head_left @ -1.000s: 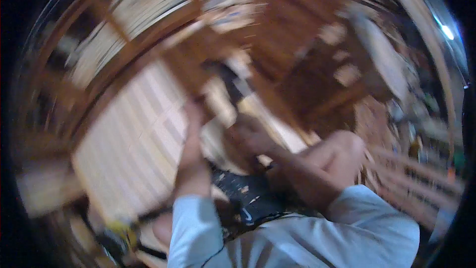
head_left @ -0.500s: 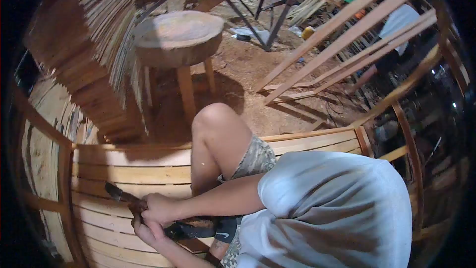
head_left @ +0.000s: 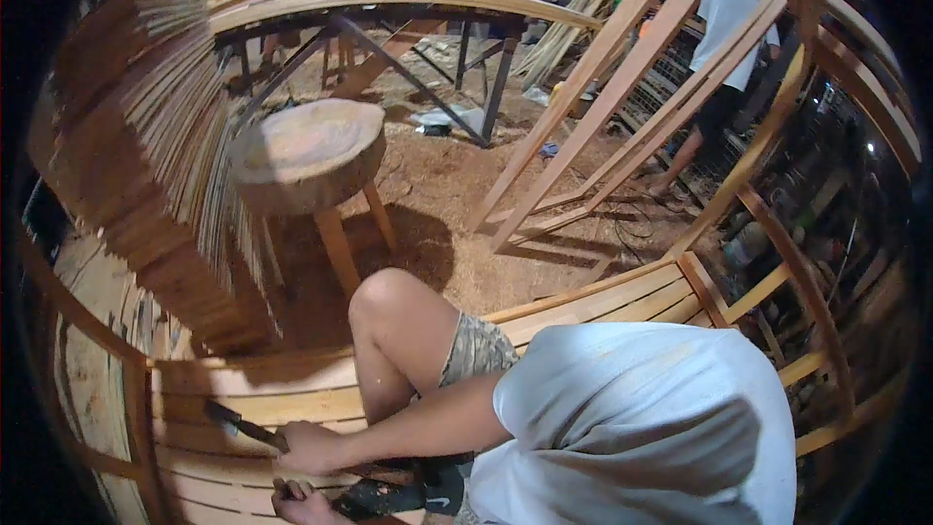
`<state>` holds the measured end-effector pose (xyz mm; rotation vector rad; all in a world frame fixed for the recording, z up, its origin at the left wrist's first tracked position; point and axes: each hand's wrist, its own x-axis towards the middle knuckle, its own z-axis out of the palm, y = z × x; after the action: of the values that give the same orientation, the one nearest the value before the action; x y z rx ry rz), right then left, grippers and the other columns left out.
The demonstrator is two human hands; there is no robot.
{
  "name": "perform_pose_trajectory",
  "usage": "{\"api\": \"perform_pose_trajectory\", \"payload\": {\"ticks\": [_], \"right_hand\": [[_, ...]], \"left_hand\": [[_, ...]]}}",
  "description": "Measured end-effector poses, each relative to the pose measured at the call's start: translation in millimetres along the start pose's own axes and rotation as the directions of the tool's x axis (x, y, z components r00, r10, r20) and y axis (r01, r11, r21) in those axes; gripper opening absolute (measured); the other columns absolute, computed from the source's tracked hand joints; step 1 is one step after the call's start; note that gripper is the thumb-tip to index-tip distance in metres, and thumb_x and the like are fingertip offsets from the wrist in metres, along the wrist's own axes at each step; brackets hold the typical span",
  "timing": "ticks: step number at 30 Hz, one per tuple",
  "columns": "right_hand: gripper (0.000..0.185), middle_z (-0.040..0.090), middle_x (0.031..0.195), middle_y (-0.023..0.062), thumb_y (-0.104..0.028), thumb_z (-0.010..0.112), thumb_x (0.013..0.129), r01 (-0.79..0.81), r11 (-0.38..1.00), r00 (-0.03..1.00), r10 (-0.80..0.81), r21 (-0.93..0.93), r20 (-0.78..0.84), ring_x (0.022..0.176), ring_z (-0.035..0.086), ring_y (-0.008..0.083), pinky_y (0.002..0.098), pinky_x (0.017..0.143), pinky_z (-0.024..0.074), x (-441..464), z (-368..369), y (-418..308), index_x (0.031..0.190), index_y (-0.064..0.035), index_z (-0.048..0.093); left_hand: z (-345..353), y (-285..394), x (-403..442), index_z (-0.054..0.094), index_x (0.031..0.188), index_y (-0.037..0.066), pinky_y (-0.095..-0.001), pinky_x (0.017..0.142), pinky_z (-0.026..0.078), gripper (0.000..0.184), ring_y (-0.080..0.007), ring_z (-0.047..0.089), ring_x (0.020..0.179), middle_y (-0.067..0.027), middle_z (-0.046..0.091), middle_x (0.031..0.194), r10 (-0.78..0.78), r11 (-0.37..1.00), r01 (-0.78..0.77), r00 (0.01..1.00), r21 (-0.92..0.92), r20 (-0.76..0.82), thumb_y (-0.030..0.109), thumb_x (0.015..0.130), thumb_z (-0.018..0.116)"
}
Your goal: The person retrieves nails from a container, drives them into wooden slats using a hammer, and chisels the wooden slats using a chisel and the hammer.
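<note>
My right hand (head_left: 313, 449) is closed around the handle of a hand tool (head_left: 255, 430). The tool has a dark end pointing left and a small shiny patch; its exact kind is unclear. Just below, my left hand (head_left: 299, 503) has its fingers curled, and I cannot make out what, if anything, is in them. The two hands are apart. Both are above a slatted wooden bench (head_left: 311, 406), where I sit with one bare knee (head_left: 394, 301) raised. Black footwear (head_left: 384, 498) with wood bits on it lies beside my left hand, near a black item with a white swoosh.
A round slab stool (head_left: 311, 151) stands ahead, beside tall stacked wood strips (head_left: 185, 136). Behind it is a metal-legged table (head_left: 389, 15) bearing boards. Leaning planks (head_left: 622, 78) rise at right; a person in a white shirt (head_left: 727, 34) is beyond them. Sawdust covers the floor.
The view has tilted up, showing more of the far table and the person. My hands, together before, are now apart; the left is lower and the right still holds the tool.
</note>
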<state>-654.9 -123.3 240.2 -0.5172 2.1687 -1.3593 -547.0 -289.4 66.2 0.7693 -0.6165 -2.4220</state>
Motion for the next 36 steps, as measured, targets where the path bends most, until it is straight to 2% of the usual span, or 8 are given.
{"api": "perform_pose_trajectory", "payload": {"ticks": [2, 4, 6, 9, 14, 20, 26, 36], "right_hand": [[0.029, 0.069, 0.083, 0.0267, -0.017, 0.061, 0.072, 0.023, 1.000, 0.999, -0.024, 0.009, 0.043, 0.080, 0.069, 0.0402, 0.0473, 0.075, 0.0536, 4, -6, 5, 0.089, 0.0066, 0.065], [0.033, 0.068, 0.088, 0.0283, -0.019, 0.062, 0.071, -0.026, 0.999, 0.999, 0.025, 0.032, 0.023, 0.084, 0.069, 0.0387, 0.0465, 0.076, 0.0532, 6, -5, 16, 0.092, 0.0072, 0.065], [0.035, 0.067, 0.078, 0.0235, -0.025, 0.063, 0.077, -0.020, 0.996, 0.995, 0.011, 0.089, 0.099, 0.079, 0.071, 0.0353, 0.0441, 0.069, 0.0541, 1, -10, 9, 0.090, 0.0073, 0.064], [0.028, 0.060, 0.057, 0.0091, -0.024, 0.066, 0.079, -0.127, 0.937, 0.982, 0.072, 0.326, 0.175, 0.043, 0.056, 0.0181, 0.0342, 0.042, 0.0443, 12, 3, 29, 0.078, 0.0039, 0.066], [0.028, 0.054, 0.053, 0.0055, -0.023, 0.062, 0.084, -0.257, 0.862, 0.941, 0.121, 0.436, 0.315, 0.043, 0.052, 0.0138, 0.0304, 0.042, 0.0410, 11, 1, 30, 0.067, -0.0020, 0.061], [0.024, 0.053, 0.057, 0.0027, -0.024, 0.062, 0.094, -0.568, 0.720, 0.785, 0.328, 0.399, 0.525, 0.045, 0.052, 0.0136, 0.0306, 0.042, 0.0441, 42, 12, 48, 0.078, -0.0055, 0.062], [0.018, 0.055, 0.063, 0.0066, -0.019, 0.063, 0.086, -0.350, 0.925, 0.931, 0.325, 0.148, 0.169, 0.054, 0.056, 0.0174, 0.0360, 0.048, 0.0436, 119, 30, 51, 0.085, -0.0028, 0.055], [0.020, 0.058, 0.079, 0.0160, -0.018, 0.060, 0.081, -0.241, 0.970, 0.971, 0.240, 0.038, 0.014, 0.075, 0.058, 0.0291, 0.0420, 0.071, 0.0467, 172, 80, 143, 0.091, -0.0015, 0.054]], "left_hand": [[55, 3, -25, 0.062, 0.098, 0.005, -0.0276, 0.037, 0.026, 0.024, -0.0114, 0.027, 0.041, -0.0036, 0.060, 0.075, 0.020, 0.995, -0.047, 0.954, -0.083, -0.299, 0.028, 0.094, 0.057], [59, 12, -28, 0.062, 0.092, 0.007, -0.0257, 0.038, 0.028, 0.024, -0.0098, 0.034, 0.043, -0.0025, 0.060, 0.078, -0.090, 0.981, 0.067, 0.988, 0.181, 0.123, 0.030, 0.096, 0.057], [110, -11, -57, 0.063, 0.095, 0.007, -0.0232, 0.039, 0.030, 0.028, -0.0076, 0.039, 0.044, -0.0014, 0.060, 0.074, 0.010, 0.992, -0.005, 0.999, 0.129, -0.034, 0.034, 0.098, 0.058], [96, 2, -54, 0.064, 0.108, 0.004, -0.0200, 0.041, 0.035, 0.032, -0.0054, 0.046, 0.047, -0.0026, 0.058, 0.068, 0.003, 0.956, -0.138, 0.887, 0.260, 0.463, 0.034, 0.101, 0.056], [75, 2, -51, 0.065, 0.097, -0.005, -0.0281, 0.077, 0.049, 0.012, -0.0155, 0.063, 0.083, -0.0093, 0.069, 0.094, 0.141, 0.900, -0.232, 0.956, 0.370, 0.257, 0.003, 0.088, 0.067], [89, 5, -46, 0.071, 0.107, -0.005, -0.0280, 0.077, 0.051, 0.031, -0.0163, 0.065, 0.085, -0.0122, 0.072, 0.099, 0.269, 0.572, -0.217, 0.961, 0.791, 0.069, 0.017, 0.085, 0.075], [66, 35, -24, 0.072, 0.103, -0.004, -0.0294, 0.074, 0.051, 0.030, -0.0139, 0.058, 0.071, -0.0051, 0.064, 0.084, 0.451, 0.683, -0.122, 0.846, 0.720, -0.284, 0.020, 0.086, 0.074], [44, 66, 157, 0.075, 0.104, 0.001, -0.0309, 0.078, 0.052, 0.024, -0.0187, 0.067, 0.085, -0.0125, 0.074, 0.096, 0.679, 0.218, -0.253, 0.733, 0.943, 0.040, 0.019, 0.089, 0.070]]}}
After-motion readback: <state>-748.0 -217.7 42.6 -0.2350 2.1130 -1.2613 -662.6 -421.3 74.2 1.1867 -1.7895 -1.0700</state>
